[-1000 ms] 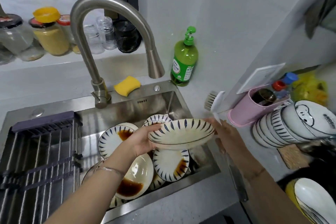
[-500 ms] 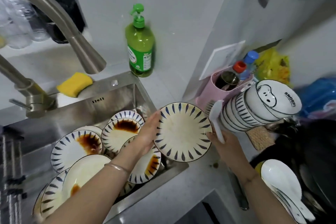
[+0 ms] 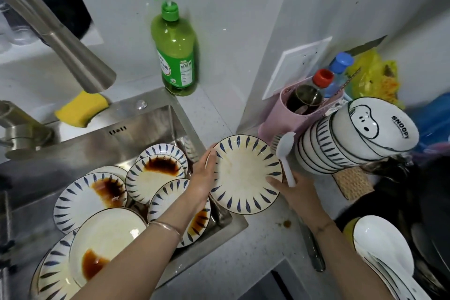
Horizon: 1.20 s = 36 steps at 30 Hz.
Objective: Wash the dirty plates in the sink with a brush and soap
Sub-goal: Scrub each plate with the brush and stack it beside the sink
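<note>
A white plate with blue leaf marks (image 3: pixel 244 174) is held tilted toward me above the sink's right edge. My left hand (image 3: pixel 203 178) grips its left rim. My right hand (image 3: pixel 295 189) holds the white dish brush (image 3: pixel 285 153) by its handle, bristle head up, and its fingers touch the plate's right rim. Several dirty plates with brown sauce stains (image 3: pixel 155 173) lie piled in the steel sink (image 3: pixel 146 126). A green soap pump bottle (image 3: pixel 174 48) stands in the corner behind the sink.
The faucet spout (image 3: pixel 60 41) hangs over the sink's left. A yellow sponge (image 3: pixel 81 108) lies on the sink ledge. Stacked bowls (image 3: pixel 345 141), a pink holder with bottles (image 3: pixel 297 114), and white dishes (image 3: pixel 384 258) crowd the right counter. A knife (image 3: pixel 313 248) lies near the counter edge.
The plate went from nearly flat to tilted facing me and shifted right over the sink's edge. The view swung right and down. Both hands kept their hold.
</note>
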{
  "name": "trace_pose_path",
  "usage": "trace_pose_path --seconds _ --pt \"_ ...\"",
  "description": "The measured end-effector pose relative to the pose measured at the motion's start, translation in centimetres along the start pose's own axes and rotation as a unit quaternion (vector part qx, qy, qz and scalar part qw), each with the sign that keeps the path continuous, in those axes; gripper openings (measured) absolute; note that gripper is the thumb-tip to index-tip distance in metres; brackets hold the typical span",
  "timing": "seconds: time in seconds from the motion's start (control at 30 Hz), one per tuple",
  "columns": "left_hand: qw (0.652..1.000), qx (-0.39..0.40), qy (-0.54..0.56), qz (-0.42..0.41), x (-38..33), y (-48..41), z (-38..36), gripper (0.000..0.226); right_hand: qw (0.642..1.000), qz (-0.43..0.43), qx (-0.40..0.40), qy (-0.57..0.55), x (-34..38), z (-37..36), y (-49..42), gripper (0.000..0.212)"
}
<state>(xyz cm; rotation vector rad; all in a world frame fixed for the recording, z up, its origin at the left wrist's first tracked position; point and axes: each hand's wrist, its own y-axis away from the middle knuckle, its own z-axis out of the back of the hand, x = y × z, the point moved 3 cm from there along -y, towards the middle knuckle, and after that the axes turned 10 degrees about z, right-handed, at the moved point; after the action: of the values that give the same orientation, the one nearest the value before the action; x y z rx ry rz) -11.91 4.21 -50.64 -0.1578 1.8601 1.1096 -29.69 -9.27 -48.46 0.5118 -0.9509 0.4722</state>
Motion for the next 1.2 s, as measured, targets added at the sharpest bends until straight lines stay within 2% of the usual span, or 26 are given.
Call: trace_pose_path --seconds 0.17,0.5,0.57,0.63,0.7,0.73,0.83,0.93,1.0,1.07,1.13,1.2 --pt "1.000 -0.021 0.013 0.002 0.7 -0.2 0.2 0.051 1.000 -0.005 -0.008 0.026 -0.6 -0.5 -0.2 0.055" --pt "0.999 -0.037 0.021 -0.034 0.4 -0.2 -0.6 0.021 0.995 0.016 -0.038 0.090 -1.1 -0.6 0.5 0.043" --pt "0.998 -0.042 0.018 -0.038 0.6 -0.4 -0.4 0.028 0.990 0.039 -0.063 0.121 -0.4 -0.6 0.9 0.038" --pt "0.998 -0.050 0.004 -0.043 0.2 -0.2 0.4 0.039 0.985 0.072 -0.071 0.140 1.4 -0.8 1.5 0.024" --pt "0.997 -0.050 -0.034 -0.057 -0.7 0.2 1.2 0.044 0.988 0.091 -0.035 0.116 3.8 -1.8 1.5 0.009" --pt "0.996 -0.041 -0.055 -0.063 -1.6 0.7 1.7 0.043 0.994 0.084 0.003 0.066 5.2 -2.7 1.3 0.007" --pt "0.992 0.049 -0.099 -0.058 -5.2 2.6 2.4 0.041 0.982 0.044 0.149 -0.111 9.9 -6.2 0.5 0.020" --pt "0.986 0.085 -0.131 -0.059 -9.2 3.7 4.0 0.048 0.946 0.056 0.270 -0.169 14.0 -9.0 -0.7 0.032" --pt "0.985 0.088 -0.117 -0.086 -11.3 3.6 5.6 0.053 0.928 0.071 0.322 -0.175 16.5 -10.4 -1.6 0.032" --pt "0.987 0.071 -0.087 -0.112 -13.3 3.4 6.9 0.043 0.918 0.081 0.354 -0.161 18.5 -11.4 -2.7 0.033" --pt "0.988 0.024 -0.053 -0.140 -15.1 2.9 8.1 0.027 0.919 0.106 0.370 -0.085 20.2 -11.8 -4.6 0.034" --pt "0.988 -0.032 -0.020 -0.147 -16.3 1.8 9.0 0.018 0.926 0.164 0.339 0.031 21.7 -11.3 -7.1 0.033"
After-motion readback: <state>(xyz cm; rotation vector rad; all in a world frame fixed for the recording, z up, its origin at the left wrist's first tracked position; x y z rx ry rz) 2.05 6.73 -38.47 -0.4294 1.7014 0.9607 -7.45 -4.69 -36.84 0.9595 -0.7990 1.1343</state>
